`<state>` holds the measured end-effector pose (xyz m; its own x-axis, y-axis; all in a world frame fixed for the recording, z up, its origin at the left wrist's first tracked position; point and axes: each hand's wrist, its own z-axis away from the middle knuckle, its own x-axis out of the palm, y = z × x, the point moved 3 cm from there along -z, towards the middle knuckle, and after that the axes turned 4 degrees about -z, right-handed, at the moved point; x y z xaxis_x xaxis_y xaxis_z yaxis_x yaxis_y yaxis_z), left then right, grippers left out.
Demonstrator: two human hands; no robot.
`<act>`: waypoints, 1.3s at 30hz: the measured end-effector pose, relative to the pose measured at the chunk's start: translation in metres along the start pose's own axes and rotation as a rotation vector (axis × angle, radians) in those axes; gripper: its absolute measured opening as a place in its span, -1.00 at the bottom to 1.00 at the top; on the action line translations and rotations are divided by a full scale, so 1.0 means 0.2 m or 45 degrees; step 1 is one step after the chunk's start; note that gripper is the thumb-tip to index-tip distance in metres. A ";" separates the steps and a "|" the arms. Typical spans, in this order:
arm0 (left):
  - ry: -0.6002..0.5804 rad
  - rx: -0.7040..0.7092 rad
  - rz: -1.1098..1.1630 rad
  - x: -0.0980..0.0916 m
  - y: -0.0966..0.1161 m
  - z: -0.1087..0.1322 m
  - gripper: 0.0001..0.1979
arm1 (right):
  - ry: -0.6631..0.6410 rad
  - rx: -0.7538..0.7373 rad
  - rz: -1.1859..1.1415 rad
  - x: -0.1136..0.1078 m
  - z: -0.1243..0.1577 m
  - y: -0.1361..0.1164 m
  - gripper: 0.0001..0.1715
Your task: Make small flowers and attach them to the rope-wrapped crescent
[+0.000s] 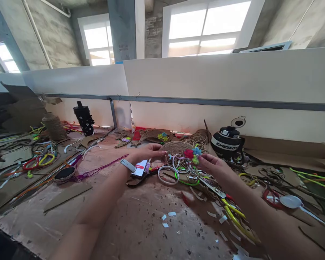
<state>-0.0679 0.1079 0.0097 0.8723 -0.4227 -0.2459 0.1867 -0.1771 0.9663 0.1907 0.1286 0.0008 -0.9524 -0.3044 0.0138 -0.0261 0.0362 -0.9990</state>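
Observation:
Between my two hands is a flat coiled twine piece, tilted above the cluttered tabletop. Red, blue and yellow-green yarn flowers sit at its right edge. The fingers and thumb of my left hand close on the coil's left edge. My right hand pinches the right side by the flowers; its fingertips are partly hidden. Beneath lie white rings, a bright green loop and tangled cords. Yellow-handled scissors lie under my right forearm, and a phone is beside my left wrist.
A black ENERGY jug with its lid up stands behind my right hand. Further left are a black bottle, a twine spool and red- and yellow-handled scissors. A white spoon lies at right. White panels border the back.

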 end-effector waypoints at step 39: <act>-0.200 -0.060 -0.293 0.17 0.05 0.01 -0.53 | -0.566 0.207 0.267 0.10 0.11 -0.03 -0.58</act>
<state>-0.0363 0.0894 0.0112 0.7245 -0.5091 -0.4646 0.3958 -0.2446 0.8852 0.1784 0.1020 0.0067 -0.7102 -0.6827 -0.1718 0.2332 0.0021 -0.9724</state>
